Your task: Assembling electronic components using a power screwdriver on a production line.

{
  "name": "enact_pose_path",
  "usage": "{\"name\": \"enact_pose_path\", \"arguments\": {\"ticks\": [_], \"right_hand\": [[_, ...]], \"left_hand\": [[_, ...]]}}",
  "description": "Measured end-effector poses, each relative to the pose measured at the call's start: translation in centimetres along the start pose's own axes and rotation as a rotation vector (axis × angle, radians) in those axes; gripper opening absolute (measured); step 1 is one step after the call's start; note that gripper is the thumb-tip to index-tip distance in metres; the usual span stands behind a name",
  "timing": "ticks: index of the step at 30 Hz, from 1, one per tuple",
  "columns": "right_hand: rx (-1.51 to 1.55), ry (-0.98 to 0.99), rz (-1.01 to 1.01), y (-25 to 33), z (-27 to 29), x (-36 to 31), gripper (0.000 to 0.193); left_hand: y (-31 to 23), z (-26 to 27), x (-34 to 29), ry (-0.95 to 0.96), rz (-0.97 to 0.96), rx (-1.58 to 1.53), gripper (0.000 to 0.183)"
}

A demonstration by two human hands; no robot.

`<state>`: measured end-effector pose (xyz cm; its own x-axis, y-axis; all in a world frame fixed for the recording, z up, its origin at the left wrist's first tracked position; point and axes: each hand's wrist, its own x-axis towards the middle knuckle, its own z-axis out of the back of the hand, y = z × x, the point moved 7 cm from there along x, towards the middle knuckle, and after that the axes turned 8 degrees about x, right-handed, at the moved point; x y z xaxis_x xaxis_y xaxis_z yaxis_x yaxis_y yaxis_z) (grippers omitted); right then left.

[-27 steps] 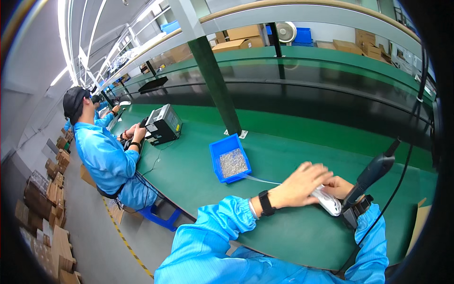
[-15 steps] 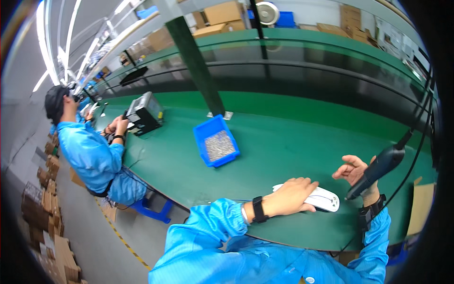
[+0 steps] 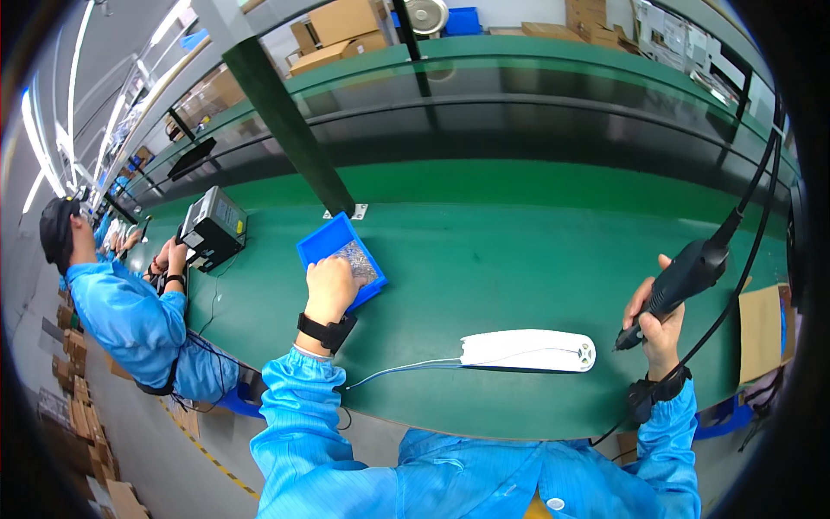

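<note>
1. Two hands are on different jobs: the left hand (image 3: 331,290) reaches far-left into the blue bin (image 3: 318,246) and the right hand (image 3: 654,327) holds the electric screwdriver (image 3: 683,275) at the right edge of the bench.
2. Left hand state: fingers curled down into the pile of small screws (image 3: 357,258) in the bin, back of the hand up. Whether a screw is already pinched cannot be told; the fingertips are hidden.
3. Right hand state: wrapped closed around the screwdriver grip, tip pointing down-left, held off the bench surface and clear of the workpiece.
4. Workpiece: the long white housing (image 3: 527,350) lies flat on the green bench (image 3: 484,251), near edge, between the two hands. A thin cable (image 3: 398,370) runs from its left end toward the near-left.
5. Progress, as a judgement: the picking stage. The housing is positioned and the driver is in hand, but no hand steadies the housing and the tip is not on it.
6. Left to do, judged from the layout: get a screw out of the bin, seat it in the housing, drive it. Screws already fitted cannot be made out.
7. Nearby: a co-worker in a blue coat (image 3: 130,311) sits far-left, hands at a grey box-shaped machine (image 3: 212,229), well apart from this station.
</note>
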<state>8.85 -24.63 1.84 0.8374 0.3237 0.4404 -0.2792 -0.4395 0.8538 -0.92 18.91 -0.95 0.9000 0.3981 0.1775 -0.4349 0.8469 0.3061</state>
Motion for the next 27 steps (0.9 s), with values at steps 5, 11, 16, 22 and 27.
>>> {"name": "enact_pose_path", "arguments": {"ticks": [5, 11, 16, 22, 27], "right_hand": [[-0.016, 0.017, -0.007, 0.5, -0.8, 0.4, 0.078], [-0.106, -0.064, 0.001, -0.4, -0.8, 0.4, 0.062], [0.137, -0.187, -0.015, 0.3, -0.5, 1.5, 0.044], [-0.004, -0.198, 0.024, 0.0, 0.5, 0.9, 0.043], [0.205, -0.127, 0.134, 2.1, -2.2, 1.4, 0.066]], "left_hand": [[-0.1, -1.3, 0.4, -0.061, 0.009, -0.06, 0.021], [-0.1, 0.3, -0.4, -0.167, -0.029, -0.219, 0.005], [-1.0, 0.8, -0.5, -0.224, -0.076, -0.273, 0.003], [-2.0, 6.5, -1.7, -0.442, -0.063, -0.517, 0.004], [-13.4, 14.7, -7.8, -0.034, -0.696, -1.199, 0.009]]}}
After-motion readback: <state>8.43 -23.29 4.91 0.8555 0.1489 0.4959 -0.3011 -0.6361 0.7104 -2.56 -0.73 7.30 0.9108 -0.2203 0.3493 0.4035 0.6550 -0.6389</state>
